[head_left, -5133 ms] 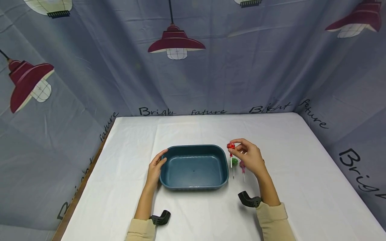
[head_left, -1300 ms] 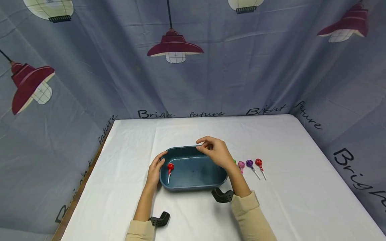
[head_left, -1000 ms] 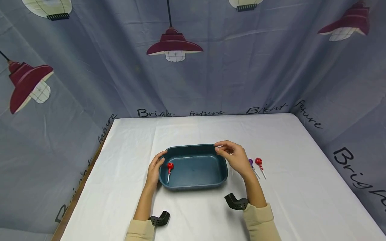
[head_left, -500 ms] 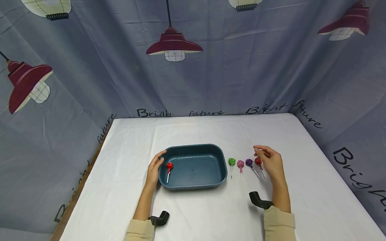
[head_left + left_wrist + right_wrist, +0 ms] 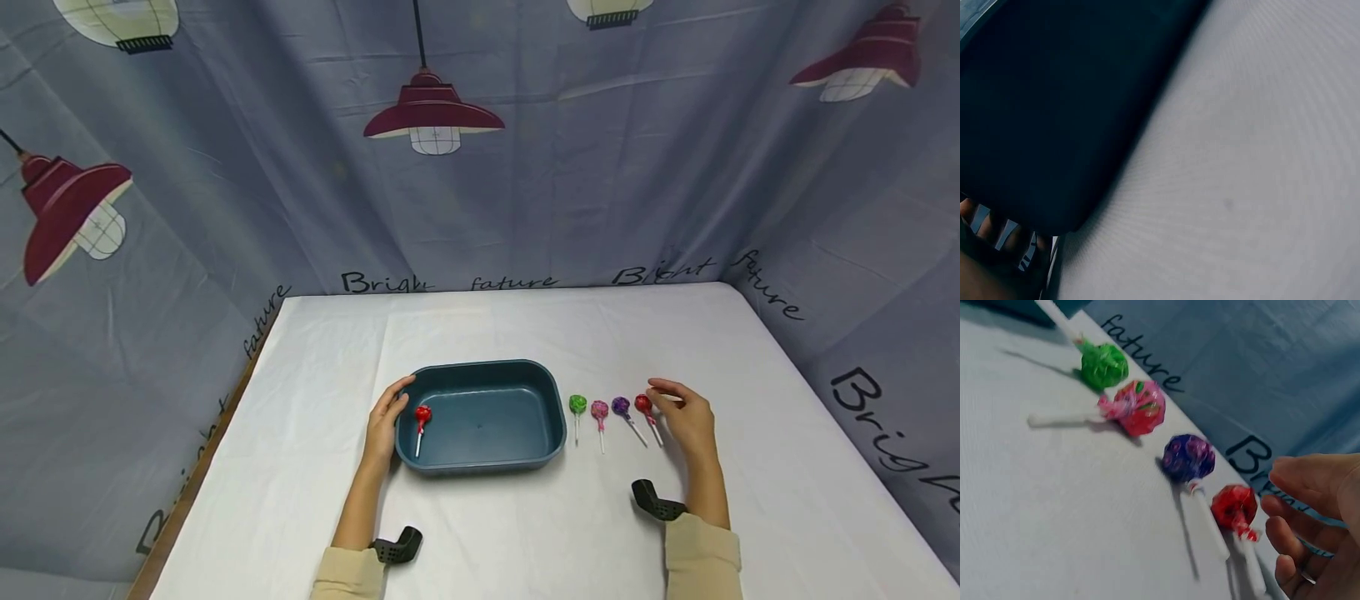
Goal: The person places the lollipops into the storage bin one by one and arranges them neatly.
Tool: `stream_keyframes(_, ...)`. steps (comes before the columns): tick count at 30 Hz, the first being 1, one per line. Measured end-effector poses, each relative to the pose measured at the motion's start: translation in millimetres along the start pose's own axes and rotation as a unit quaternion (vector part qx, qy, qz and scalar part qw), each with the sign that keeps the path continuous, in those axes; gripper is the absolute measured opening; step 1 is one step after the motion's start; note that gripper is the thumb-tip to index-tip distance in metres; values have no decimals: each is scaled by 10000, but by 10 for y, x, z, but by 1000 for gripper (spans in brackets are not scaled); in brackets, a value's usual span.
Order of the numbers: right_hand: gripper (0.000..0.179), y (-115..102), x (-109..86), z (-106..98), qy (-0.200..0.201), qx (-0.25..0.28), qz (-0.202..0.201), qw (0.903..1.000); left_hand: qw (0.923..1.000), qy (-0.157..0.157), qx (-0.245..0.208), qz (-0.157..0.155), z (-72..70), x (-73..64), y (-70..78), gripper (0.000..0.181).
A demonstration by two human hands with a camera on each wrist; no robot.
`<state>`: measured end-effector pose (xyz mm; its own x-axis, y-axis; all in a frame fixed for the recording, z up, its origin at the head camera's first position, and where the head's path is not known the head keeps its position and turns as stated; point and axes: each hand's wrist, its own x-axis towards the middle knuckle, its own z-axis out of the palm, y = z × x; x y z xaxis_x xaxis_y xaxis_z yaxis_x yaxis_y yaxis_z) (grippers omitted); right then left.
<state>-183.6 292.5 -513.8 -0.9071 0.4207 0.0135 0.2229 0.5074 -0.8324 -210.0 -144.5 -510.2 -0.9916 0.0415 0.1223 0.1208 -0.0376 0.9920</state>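
Observation:
In the head view my left hand [image 5: 385, 422] holds the left end of a dark teal rectangular tub [image 5: 480, 461], its thumb at the rim. The left wrist view shows fingers [image 5: 1019, 240] along that end wall. Inside the tub, near that hand, lies a red-wrapped lollipop [image 5: 423, 414]. My right hand [image 5: 688, 418] is beside another red lollipop [image 5: 643, 403], thumb and fingers parted with nothing between them; the right wrist view puts its fingertips just right of the candy [image 5: 1235, 507]. Left of it lie a purple lollipop [image 5: 621, 406], a pink one [image 5: 599, 409] and a green one [image 5: 577, 404].
A white cloth [image 5: 517, 533] covers the table, and the lollipops lie in a row on it right of the tub. A grey-blue curtain [image 5: 480, 217] printed with lamps and lettering hangs behind and at both sides. Each wrist wears a black camera mount [image 5: 399, 546].
The red lollipop that my right hand pinched about five seconds ago now lies in the tub. That hand has since moved from over the tub rightward to the other red lollipop. My left hand stays put.

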Motion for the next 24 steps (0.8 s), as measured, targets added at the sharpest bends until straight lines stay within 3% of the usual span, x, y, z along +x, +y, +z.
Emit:
stream_keyframes(8,39,141,39,26,-571,-301,-381,9972,10000,7,13,-16,-5,1,4,34)
stream_keyframes(17,40,133,39,34,-679,-900,-649,9915,10000,-22,45,-27,-11,2,-10,35)
stream_keyframes(24,36,129,16,45,-575,-973,-656,9914,9999,163,-22,-34,-58,84,-277,32)
